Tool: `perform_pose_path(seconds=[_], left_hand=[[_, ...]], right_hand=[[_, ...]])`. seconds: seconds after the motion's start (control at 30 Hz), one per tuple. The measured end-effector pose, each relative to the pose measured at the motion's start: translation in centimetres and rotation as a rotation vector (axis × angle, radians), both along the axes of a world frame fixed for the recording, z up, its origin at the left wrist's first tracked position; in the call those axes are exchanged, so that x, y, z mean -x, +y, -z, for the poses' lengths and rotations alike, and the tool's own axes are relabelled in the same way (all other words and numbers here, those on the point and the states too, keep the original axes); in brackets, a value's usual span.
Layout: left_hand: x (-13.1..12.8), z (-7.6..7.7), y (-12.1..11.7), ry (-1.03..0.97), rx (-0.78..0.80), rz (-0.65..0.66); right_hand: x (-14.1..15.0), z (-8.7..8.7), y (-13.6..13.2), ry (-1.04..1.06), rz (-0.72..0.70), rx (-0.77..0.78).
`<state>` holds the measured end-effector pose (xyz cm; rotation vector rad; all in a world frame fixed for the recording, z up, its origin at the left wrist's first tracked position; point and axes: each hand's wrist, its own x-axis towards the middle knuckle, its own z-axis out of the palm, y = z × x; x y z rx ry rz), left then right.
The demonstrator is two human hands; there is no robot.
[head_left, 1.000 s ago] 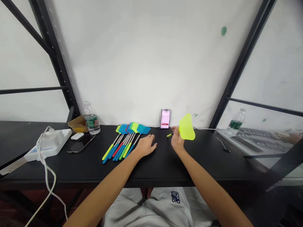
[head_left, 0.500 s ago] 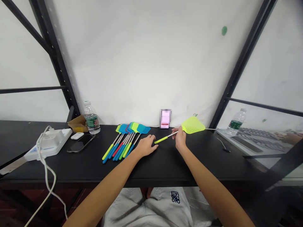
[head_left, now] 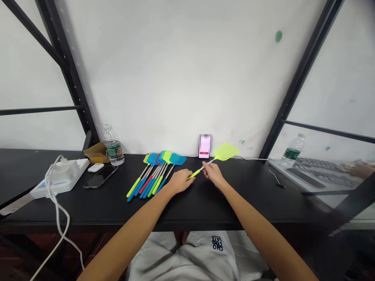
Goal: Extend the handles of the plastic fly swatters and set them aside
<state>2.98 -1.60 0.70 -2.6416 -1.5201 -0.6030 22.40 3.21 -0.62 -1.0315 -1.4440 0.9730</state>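
Observation:
A yellow-green fly swatter (head_left: 227,151) is held above the black table, its mesh head pointing up and to the right. My left hand (head_left: 181,181) is closed around the end of its yellow-green handle. My right hand (head_left: 213,173) pinches the metal shaft between handle and head. Left of my hands, several fly swatters (head_left: 152,180) with blue, green, yellow and red handles lie side by side, heads toward the wall. The nearest of them is a blue swatter (head_left: 177,159), just beyond my left hand.
A phone with a lit screen (head_left: 204,148) leans by the wall. To the left are a water bottle (head_left: 114,148), a dark phone (head_left: 100,177), a white earbud case (head_left: 95,168), a cardboard box (head_left: 96,153) and a power strip (head_left: 58,183) with cables. A short cable (head_left: 279,185) lies right.
The yellow-green swatter has moved left with my right hand, which now grips the shaft away from the head. My left hand has closed on the handle end.

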Motion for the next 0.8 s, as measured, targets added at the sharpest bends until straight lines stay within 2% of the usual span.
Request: perform_pose_path(seconds=[0.4,0.6,0.8], left_hand=[[0.2,0.1,0.2,0.001,0.021,-0.028],[0.4,-0.1,0.2,0.019,0.042,-0.095],[0.6,0.1,0.5,0.033,0.048,-0.164]], right_hand=[[-1.4,-1.0,0.7,0.258,0.205,0.004],[-2.3,-1.4,1.1,0.33,0.299,-0.011],[-2.7,-1.5,1.1,0.32,0.3,0.015]])
